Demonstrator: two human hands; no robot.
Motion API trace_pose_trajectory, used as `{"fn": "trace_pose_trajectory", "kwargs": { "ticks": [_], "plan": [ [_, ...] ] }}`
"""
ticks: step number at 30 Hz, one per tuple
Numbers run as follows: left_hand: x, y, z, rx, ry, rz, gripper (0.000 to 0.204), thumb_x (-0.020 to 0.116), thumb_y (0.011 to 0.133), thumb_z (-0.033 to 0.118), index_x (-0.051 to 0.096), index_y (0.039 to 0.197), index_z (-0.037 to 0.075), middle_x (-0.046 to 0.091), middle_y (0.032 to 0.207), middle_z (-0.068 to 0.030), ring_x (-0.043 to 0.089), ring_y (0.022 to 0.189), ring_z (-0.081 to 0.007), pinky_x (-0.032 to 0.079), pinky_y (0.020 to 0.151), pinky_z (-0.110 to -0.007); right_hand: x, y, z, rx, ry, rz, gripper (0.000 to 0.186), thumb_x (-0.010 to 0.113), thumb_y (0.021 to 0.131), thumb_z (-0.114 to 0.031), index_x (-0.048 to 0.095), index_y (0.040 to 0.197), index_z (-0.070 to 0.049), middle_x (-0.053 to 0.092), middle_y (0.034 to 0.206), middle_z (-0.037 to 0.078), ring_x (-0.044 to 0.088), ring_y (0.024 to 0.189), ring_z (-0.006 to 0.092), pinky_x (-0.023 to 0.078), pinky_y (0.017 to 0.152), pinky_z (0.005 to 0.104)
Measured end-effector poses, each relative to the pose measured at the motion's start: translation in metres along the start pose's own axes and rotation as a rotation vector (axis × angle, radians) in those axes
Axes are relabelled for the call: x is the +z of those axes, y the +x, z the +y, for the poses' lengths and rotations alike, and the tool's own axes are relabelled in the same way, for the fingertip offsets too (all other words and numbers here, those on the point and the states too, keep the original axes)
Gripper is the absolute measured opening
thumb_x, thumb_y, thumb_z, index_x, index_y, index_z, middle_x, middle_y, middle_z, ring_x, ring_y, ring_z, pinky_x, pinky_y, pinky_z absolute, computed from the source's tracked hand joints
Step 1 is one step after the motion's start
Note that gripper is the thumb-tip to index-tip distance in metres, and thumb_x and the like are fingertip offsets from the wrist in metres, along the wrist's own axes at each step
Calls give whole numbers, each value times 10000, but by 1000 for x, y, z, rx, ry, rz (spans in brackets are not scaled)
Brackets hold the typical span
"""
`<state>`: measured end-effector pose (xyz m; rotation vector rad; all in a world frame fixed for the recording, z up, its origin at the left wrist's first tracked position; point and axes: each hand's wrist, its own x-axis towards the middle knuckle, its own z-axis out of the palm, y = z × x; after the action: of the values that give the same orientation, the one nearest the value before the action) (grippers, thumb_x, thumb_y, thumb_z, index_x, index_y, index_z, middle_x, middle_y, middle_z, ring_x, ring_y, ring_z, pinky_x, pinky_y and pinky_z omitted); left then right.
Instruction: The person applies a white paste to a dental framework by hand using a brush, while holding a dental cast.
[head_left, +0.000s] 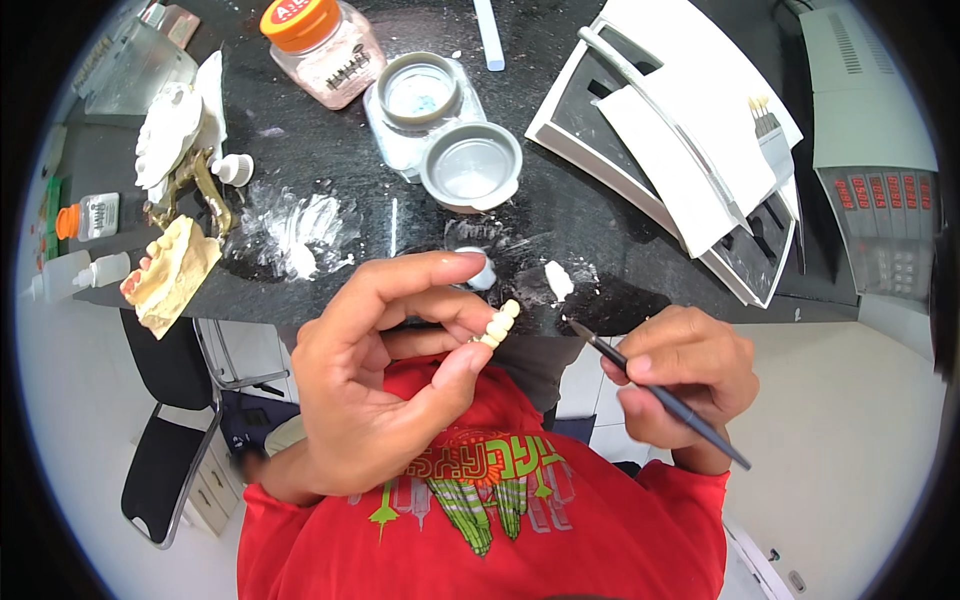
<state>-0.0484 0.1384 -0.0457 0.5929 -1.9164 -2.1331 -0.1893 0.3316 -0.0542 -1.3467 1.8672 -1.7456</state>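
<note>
Pinched between the thumb and a finger of my left hand (pixel 385 370) is a small yellowish dental bridge (pixel 502 322) of joined teeth. Its index finger arches above, apart from the bridge. My right hand (pixel 690 375) grips a dark-handled fine brush (pixel 665 398), whose tip points up and left. That tip ends a little right of the bridge, not touching it, just below a small heap of white powder (pixel 559 281) on the black worktop (pixel 380 225). Partly hidden behind my left fingers sits a small bluish-grey item (pixel 482 268).
Two grey round cups (pixel 471 165) stand beyond my hands, near an orange-lidded jar (pixel 325 50). White powder (pixel 305 235) is smeared at left, beside a yellow dental cast (pixel 175 275) and brass-coloured articulator (pixel 195 190). An open white case (pixel 665 140) and a machine with red displays (pixel 885 190) occupy the right.
</note>
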Motion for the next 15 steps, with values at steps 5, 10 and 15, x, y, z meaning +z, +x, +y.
{"fn": "trace_pose_trajectory", "kwargs": {
  "ticks": [5, 10, 15],
  "plan": [
    [-3, 0, -2, 42, -8, -48, 467, 662, 824, -81, 483, 1255, -93, 638, 1035, -133, 645, 970, -137, 558, 845, -248, 15, 6, 2, -124, 68, -4, 265, 808, 692, -6, 663, 913, -9, 687, 780, 124, 678, 630, 207, 525, 513, 264],
    [-2, -1, -2, 29, -3, -36, 472, 673, 816, -79, 492, 1252, -72, 641, 1034, -126, 649, 967, -133, 557, 855, -254, 23, 10, 7, -183, 35, -8, 259, 797, 701, 3, 654, 917, -11, 681, 772, 124, 682, 633, 217, 530, 516, 269],
    [-1, -1, 0, 17, -16, -24, 475, 684, 811, -68, 498, 1248, -64, 648, 1022, -124, 654, 951, -130, 556, 854, -256, 22, 9, 8, -177, 22, -30, 257, 796, 704, 5, 647, 913, -8, 679, 767, 128, 682, 628, 219, 535, 517, 275]
  ]
}}
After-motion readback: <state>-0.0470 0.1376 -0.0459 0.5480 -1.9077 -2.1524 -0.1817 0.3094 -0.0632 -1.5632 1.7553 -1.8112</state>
